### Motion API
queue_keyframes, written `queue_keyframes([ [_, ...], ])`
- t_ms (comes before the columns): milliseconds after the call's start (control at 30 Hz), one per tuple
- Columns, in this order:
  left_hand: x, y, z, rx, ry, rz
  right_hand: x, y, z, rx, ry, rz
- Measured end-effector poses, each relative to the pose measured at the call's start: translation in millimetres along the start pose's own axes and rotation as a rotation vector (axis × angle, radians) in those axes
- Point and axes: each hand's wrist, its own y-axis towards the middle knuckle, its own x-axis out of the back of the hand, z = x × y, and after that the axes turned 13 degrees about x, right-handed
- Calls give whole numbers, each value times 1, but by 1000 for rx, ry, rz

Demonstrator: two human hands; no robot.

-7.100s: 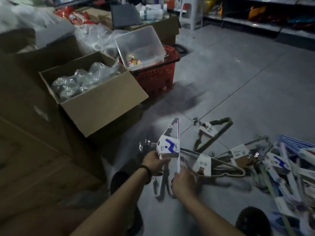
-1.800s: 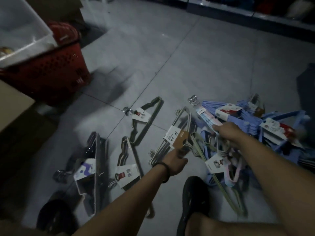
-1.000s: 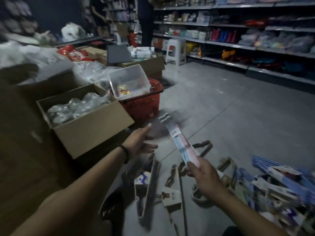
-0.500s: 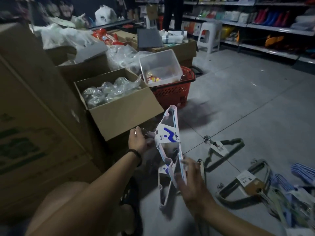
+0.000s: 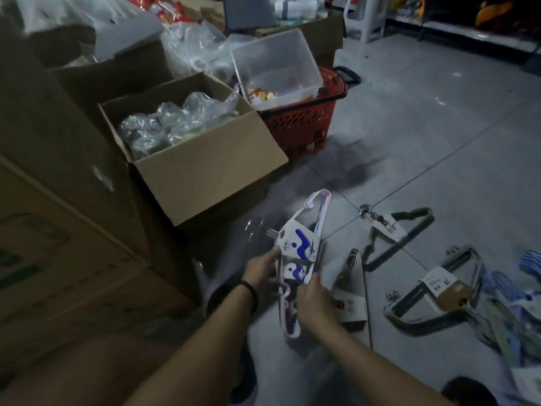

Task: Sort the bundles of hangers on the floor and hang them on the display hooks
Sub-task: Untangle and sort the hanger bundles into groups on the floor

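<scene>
While both hands hold it, fingers curled round its frame, the pink hanger bundle (image 5: 299, 244) sits between the left hand (image 5: 260, 272) and right hand (image 5: 315, 300), low over the floor (image 5: 439, 127). A green bundle (image 5: 389, 228) and a grey bundle (image 5: 439, 284) lie to its right. Beyond, a cardboard box (image 5: 210, 177) holds clear plastic bags (image 5: 172, 124); a red basket (image 5: 301, 130) carries a clear tub (image 5: 304, 63) with small red-and-yellow packets (image 5: 260, 96)

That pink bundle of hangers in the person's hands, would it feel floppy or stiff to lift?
Probably stiff: the pink hanger bundle juts straight, unsagging, though the left hand and right hand hold only its middle. Likely light: thin plastic frames. The paper sleeve probably stops the hangers fanning apart.
</scene>
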Motion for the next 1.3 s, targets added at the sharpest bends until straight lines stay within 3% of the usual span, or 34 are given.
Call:
queue_keyframes([
  [100,-5,33,41,-50,66,-77,-16,17,-32,-31,-131,31],
  [267,-3,63,64,-17,58,-44,-43,43,-63,-132,-56,49],
  [367,10,82,65,-46,166,-92,-57,52,-63,-151,-199,188],
  [433,17,94,69,-82,229,-124,-64,56,-64,-125,-170,243],
  [567,17,111,86,-64,186,-111,-61,63,-69,-124,-242,334],
  [667,6,107,87,-85,144,-117,-60,65,-65,-206,-264,301],
  [767,-1,105,81,-128,141,-136,-61,61,-67,-162,-311,235],
  [867,-8,102,77,-121,174,-134,-65,61,-76,-117,-148,172],
  [1100,-29,91,75,-58,175,-259,-63,70,-83,-120,-183,292],
  [1200,-34,91,70,-50,266,-379,-35,66,-81,-96,-273,416],
  [1300,-42,76,63,-82,675,-560,17,58,-85,5,-442,549],
])
